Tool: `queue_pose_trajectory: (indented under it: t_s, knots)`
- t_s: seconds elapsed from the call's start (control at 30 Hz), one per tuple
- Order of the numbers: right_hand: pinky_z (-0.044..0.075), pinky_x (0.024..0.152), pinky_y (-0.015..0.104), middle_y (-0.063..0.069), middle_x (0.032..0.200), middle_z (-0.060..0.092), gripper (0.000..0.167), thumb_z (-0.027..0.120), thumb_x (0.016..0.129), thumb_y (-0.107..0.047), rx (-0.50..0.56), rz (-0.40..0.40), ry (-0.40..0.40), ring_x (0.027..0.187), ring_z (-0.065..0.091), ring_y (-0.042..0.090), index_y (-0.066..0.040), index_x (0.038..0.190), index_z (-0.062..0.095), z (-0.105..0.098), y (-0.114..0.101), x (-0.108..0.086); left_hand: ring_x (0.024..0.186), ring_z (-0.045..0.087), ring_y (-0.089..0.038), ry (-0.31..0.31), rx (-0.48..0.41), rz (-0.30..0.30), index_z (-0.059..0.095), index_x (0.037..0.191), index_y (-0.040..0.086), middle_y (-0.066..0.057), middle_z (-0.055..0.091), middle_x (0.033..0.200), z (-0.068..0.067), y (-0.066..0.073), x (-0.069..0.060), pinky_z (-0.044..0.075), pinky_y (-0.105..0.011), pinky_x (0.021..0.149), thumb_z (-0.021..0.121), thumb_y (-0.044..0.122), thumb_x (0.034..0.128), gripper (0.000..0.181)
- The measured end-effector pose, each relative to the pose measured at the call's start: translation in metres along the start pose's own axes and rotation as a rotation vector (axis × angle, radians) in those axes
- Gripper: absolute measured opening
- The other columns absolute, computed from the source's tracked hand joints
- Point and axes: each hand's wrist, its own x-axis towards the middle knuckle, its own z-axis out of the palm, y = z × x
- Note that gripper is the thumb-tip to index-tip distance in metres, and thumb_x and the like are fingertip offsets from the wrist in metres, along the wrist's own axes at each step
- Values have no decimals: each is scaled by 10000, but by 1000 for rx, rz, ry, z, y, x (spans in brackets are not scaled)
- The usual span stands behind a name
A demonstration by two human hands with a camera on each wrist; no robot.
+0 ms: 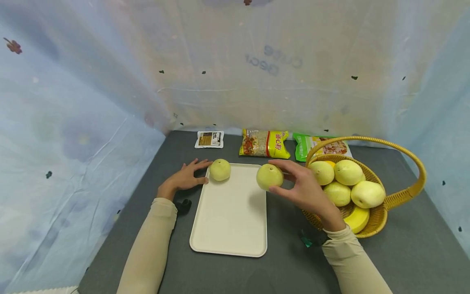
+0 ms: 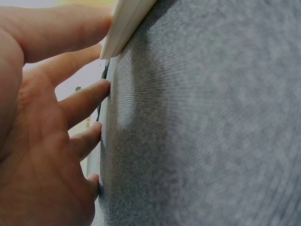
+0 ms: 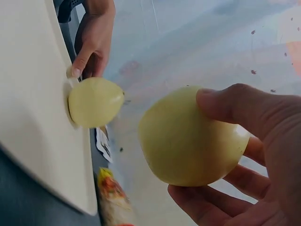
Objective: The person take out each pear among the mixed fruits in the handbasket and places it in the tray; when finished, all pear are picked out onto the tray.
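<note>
My right hand (image 1: 306, 188) holds a pale yellow-green pear (image 1: 269, 177) between thumb and fingers. This pear is raised above the right edge of the white tray (image 1: 231, 216), near its far corner. Another pear (image 1: 220, 170) sits on the tray at the far left corner. With its fingers spread, my left hand (image 1: 186, 176) touches the tray's left edge beside that second pear. In the left wrist view, the thumb (image 2: 70, 30) meets the tray rim (image 2: 124, 28). The right wrist view shows the held pear (image 3: 188, 139) close up.
A woven basket (image 1: 382, 218) with a tall handle stands at the right, holding several similar fruits and a banana (image 1: 358, 219). Along the back lie a small white packet (image 1: 209, 139), a yellow noodle bag (image 1: 264, 143) and a green bag (image 1: 302, 147). Patterned curtains surround the grey table.
</note>
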Motion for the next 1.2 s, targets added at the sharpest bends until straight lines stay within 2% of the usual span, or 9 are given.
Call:
queue_pose_trajectory:
  t_s: [0.13,0.5,0.7,0.83,1.0,1.2]
  knots:
    - [637,1024,398,103,1475,689,673,936,892,-139,49,24,-6,1294,710,301,-89,1502,658,17,6,14,1695,-8,-506,0,1,-1,387,1721,133,-184,232,1819,-1,1,0,-142,-781,1283,741,291,1062,764]
    - [624,1064,427,95,1487,675,670,917,906,-139,96,135,-40,1295,700,305,-126,1519,645,61,31,45,1696,2,-503,-2,9,-5,395,1721,159,-178,231,1821,-2,3,2,-136,-775,1289,736,290,1067,749]
    - [612,1089,425,83,1500,672,663,922,899,-140,131,174,-30,1333,692,304,-147,1507,659,81,48,56,1696,2,-503,-6,13,-11,394,1721,160,-175,230,1822,-2,3,2,-135,-771,1292,733,302,1069,749]
    - [616,1083,435,101,1487,679,666,924,887,-121,157,199,-22,1339,688,327,-123,1500,662,92,58,64,1695,1,-508,-3,10,-8,396,1720,155,-178,230,1821,-2,3,1,-133,-779,1287,737,298,1067,751]
    - [615,1083,452,145,1486,672,681,919,878,-77,201,224,-24,1346,678,356,-102,1504,653,105,70,70,1693,3,-512,2,13,-7,396,1719,146,-181,235,1819,-2,2,1,-130,-784,1285,738,301,1066,754]
    - [591,1117,475,166,1547,624,721,906,903,-65,277,261,-1,1402,651,376,-81,1557,601,117,78,69,1695,1,-506,4,20,-15,396,1717,130,-178,249,1815,-1,1,0,-124,-771,1295,736,305,1068,753]
